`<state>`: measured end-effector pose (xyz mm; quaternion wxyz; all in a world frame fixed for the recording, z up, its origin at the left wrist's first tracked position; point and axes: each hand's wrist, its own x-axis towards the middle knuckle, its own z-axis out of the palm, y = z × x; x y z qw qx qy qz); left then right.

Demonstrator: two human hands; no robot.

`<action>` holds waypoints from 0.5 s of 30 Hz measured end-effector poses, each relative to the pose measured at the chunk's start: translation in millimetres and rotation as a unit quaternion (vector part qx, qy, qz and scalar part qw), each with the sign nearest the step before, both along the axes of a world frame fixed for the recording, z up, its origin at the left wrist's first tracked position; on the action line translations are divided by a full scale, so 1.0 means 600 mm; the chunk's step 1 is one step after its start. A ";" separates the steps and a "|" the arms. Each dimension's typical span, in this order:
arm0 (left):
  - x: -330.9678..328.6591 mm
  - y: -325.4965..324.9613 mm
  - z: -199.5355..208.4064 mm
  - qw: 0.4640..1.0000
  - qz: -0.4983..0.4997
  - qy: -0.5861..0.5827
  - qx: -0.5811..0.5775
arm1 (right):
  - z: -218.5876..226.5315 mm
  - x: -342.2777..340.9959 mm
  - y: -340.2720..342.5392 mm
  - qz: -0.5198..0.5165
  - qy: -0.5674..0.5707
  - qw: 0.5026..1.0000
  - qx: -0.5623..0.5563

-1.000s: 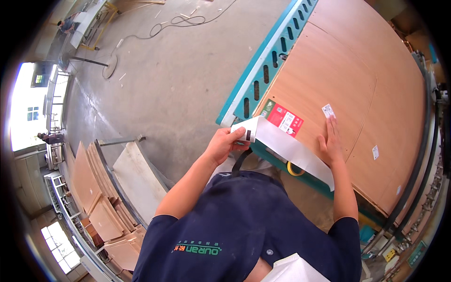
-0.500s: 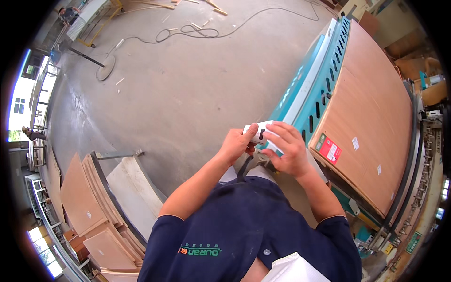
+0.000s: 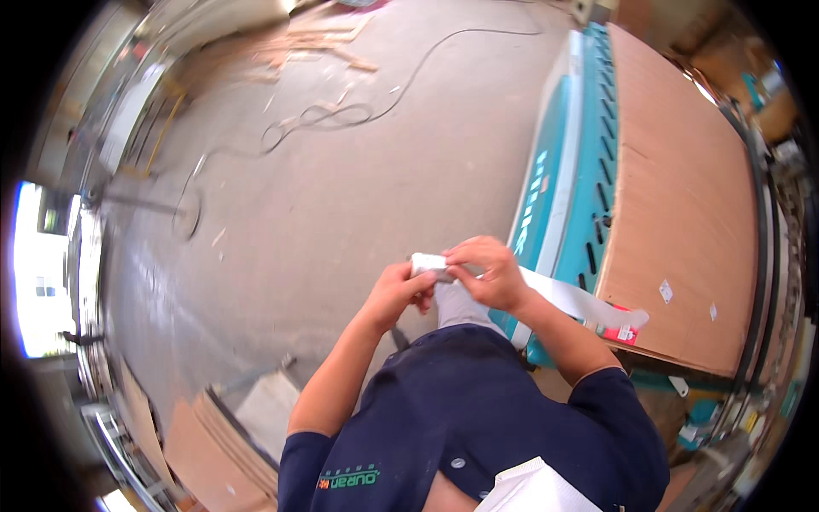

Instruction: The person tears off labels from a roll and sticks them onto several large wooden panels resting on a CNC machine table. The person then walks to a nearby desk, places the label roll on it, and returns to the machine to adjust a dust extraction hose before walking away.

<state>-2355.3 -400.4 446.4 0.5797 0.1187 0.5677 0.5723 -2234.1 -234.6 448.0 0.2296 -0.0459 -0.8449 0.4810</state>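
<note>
White roll point(image 3: 426, 264) held

Left hand point(image 3: 394, 293): fingers clamped on the roll. Right hand point(image 3: 490, 273): fingers pinched at its right edge. White strip point(image 3: 570, 296) extends right of those fingers; teal frame point(image 3: 583, 192) beyond, brown panel point(image 3: 687, 188) farther right.

White roll point(image 3: 426, 261) partly hidden behind fingers point(image 3: 471, 253), wood strips point(image 3: 320, 37) blurred

Workshop: teal machine point(image 3: 584, 179), stacked wood panels point(image 3: 200, 452), timber strips point(image 3: 328, 38), concrete floor point(image 3: 341, 196).
</note>
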 end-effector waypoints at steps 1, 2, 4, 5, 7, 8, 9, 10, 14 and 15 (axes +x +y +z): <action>-0.024 0.021 -0.001 1.000 -0.001 0.011 -0.012 | -0.002 -0.023 0.021 0.000 -0.025 0.999 -0.033; -0.050 0.049 -0.005 1.000 -0.010 0.019 -0.012 | 0.000 -0.047 0.050 -0.002 -0.047 0.997 -0.065; -0.098 0.098 -0.003 0.998 -0.040 0.046 -0.022 | 0.004 -0.090 0.109 0.015 -0.141 0.981 -0.133; -0.121 0.125 0.002 0.996 -0.062 0.066 -0.026 | 0.004 -0.109 0.140 0.029 -0.165 0.972 -0.167; -0.169 0.187 0.015 0.992 -0.094 0.088 -0.010 | 0.017 -0.150 0.202 0.050 -0.208 0.948 -0.235; -0.191 0.213 0.018 0.990 -0.109 0.087 0.002 | 0.020 -0.166 0.225 0.039 -0.202 0.943 -0.261; -0.211 0.245 0.016 0.988 -0.126 0.085 0.021 | 0.022 -0.179 0.251 0.023 -0.196 0.939 -0.281; -0.231 0.272 0.012 0.986 -0.139 0.085 0.040 | 0.023 -0.193 0.279 0.012 -0.189 0.935 -0.300; -0.306 0.376 -0.016 0.978 -0.200 0.037 0.037 | 0.005 -0.235 0.397 -0.083 -0.091 0.892 -0.436; -0.328 0.403 -0.024 0.974 -0.220 0.034 0.032 | -0.001 -0.239 0.436 -0.135 -0.054 0.879 -0.454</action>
